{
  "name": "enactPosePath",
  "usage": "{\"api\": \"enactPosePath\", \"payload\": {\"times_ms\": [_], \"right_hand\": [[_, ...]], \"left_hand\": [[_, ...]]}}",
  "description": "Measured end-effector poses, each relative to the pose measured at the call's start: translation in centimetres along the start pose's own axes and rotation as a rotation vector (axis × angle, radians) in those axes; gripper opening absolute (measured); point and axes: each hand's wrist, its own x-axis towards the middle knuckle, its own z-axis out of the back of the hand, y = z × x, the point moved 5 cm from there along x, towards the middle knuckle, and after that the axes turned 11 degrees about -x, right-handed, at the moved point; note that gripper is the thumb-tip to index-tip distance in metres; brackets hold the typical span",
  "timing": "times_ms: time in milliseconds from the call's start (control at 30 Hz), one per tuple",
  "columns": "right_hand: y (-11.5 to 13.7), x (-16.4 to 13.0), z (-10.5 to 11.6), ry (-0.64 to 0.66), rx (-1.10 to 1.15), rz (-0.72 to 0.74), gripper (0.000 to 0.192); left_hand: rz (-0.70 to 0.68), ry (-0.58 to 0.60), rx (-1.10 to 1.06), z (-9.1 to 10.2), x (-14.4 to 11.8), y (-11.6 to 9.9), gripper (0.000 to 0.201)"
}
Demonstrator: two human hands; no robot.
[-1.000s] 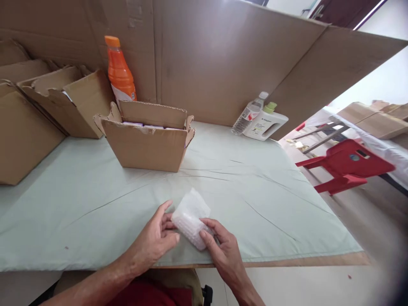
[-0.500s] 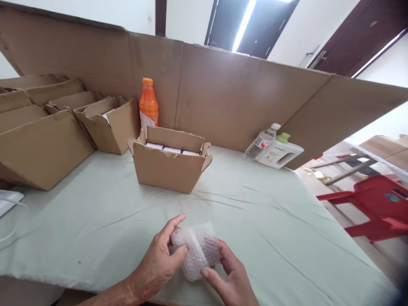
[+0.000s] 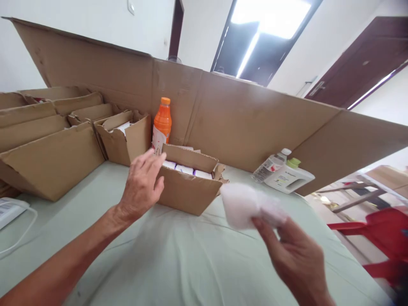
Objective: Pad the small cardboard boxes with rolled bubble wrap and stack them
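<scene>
Bubble-wrapped bundle (image 3: 247, 205), one, in right hand (image 3: 295, 255) grip; left hand (image 3: 142, 185) open beside one box (image 3: 188, 187).

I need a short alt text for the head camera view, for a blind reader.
The right hand holds up a bubble-wrapped bundle while the open left hand reaches toward a small cardboard box of white items on a green-covered table.

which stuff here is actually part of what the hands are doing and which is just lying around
In use:
right hand holding the bubble-wrapped bundle
left hand reaching to the open carton of white packs

Lying about:
orange bottle
clear bottle
white jug
side cartons
red chair
</scene>
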Motion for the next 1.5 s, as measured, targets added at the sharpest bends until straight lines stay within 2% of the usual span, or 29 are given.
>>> {"api": "enactPosePath", "payload": {"times_ms": [67,133,200,267,367,433,533,633,767,800,867,967,1033,1100,1167,1233,1300,1367,1433,1500], "right_hand": [[1.2,4.1,0.0,-0.066,-0.040,0.027,0.018],[2.8,7.6,-1.1,-0.038,-0.023,0.078,0.015],[4.5,10.2,-3.2,0.088,0.036,0.161,0.014],[5.9,11.7,-5.8,0.273,0.082,0.233,0.014],[7.3,12.5,-9.5,0.525,0.060,0.288,0.016],[7.8,12.6,-11.0,0.612,0.021,0.293,0.017],[8.0,12.7,-12.4,0.629,0.027,0.246,0.015],[7.7,12.4,-13.3,0.616,0.113,0.103,0.012],[7.1,11.4,-14.6,0.667,0.312,-0.132,0.015],[7.1,11.2,-14.8,0.686,0.350,-0.172,0.016],[7.1,10.8,-14.8,0.713,0.390,-0.233,0.016],[7.3,10.4,-14.2,0.753,0.444,-0.300,0.010],[7.2,9.9,-13.6,0.809,0.451,-0.321,0.008],[6.9,9.7,-12.7,0.831,0.347,-0.268,0.015],[6.3,9.7,-11.6,0.788,0.105,-0.126,0.024],[5.7,9.9,-10.6,0.724,-0.189,0.023,0.029],[5.1,9.9,-10.1,0.711,-0.414,0.089,0.028],[4.7,9.8,-10.1,0.751,-0.529,0.114,0.026],[4.8,9.8,-10.4,0.801,-0.604,0.153,0.024],[5.1,9.9,-10.7,0.827,-0.667,0.191,0.025]], "left_hand": [[-0.049,0.020,-0.001,-0.5,-1.1,0.3,0.047],[-0.074,0.014,-0.033,-0.7,-2.8,0.2,0.043],[-0.068,0.007,-0.064,-0.7,-4.1,0.1,0.042],[-0.062,0.004,-0.093,-0.7,-4.6,0.2,0.041],[-0.050,0.003,-0.140,-0.6,-4.4,0.6,0.040],[-0.035,0.009,-0.166,-0.6,-4.1,0.8,0.041],[-0.011,0.031,-0.191,-0.4,-4.0,0.7,0.041],[0.025,0.051,-0.246,0.5,-3.2,0.6,0.035],[0.146,0.114,-0.302,1.2,0.3,1.1,0.022],[0.179,0.179,-0.282,0.9,1.5,1.3,0.021],[0.228,0.379,-0.203,-0.8,3.8,1.7,0.024],[0.201,0.666,-0.151,-4.1,6.5,1.4,0.031],[0.123,0.767,-0.184,-6.0,7.4,0.5,0.031],[0.056,0.825,-0.129,-7.3,7.5,0.0,0.028],[0.040,0.830,-0.012,-7.7,7.3,0.3,0.024],[0.070,0.796,0.081,-7.1,7.2,1.2,0.018],[0.121,0.762,0.149,-6.0,7.1,2.3,0.018],[0.165,0.703,0.219,-4.7,7.5,2.8,0.020],[0.120,0.609,0.201,-3.9,8.2,2.1,0.022],[-0.027,0.566,0.077,-4.0,8.9,0.2,0.025]]}}
